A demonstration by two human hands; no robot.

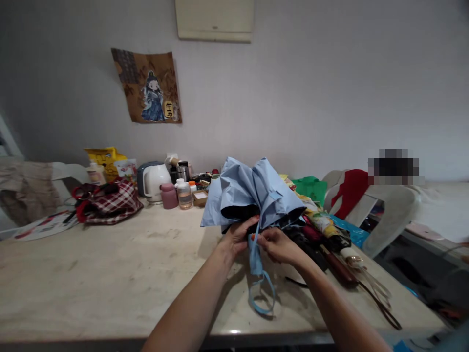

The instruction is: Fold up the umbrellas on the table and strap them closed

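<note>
A light blue folding umbrella (252,188) is held above the table, its canopy collapsed but loose, with dark lining showing underneath. My left hand (240,237) is closed around the umbrella just below the canopy, by the top of its handle. On the other side, my right hand (276,244) pinches the light blue strap near the handle. The blue handle (255,256) points toward me, and a wrist loop (264,298) dangles from its end. Folds of canopy hide part of the shaft and some of my left fingers.
Several folded umbrellas (335,264) lie at the table's right side. A plaid bag (113,200) sits on the left, near a white kettle (157,181), a pink jar (169,195) and a clear bottle (184,196). White chairs (394,215) stand beyond the right edge.
</note>
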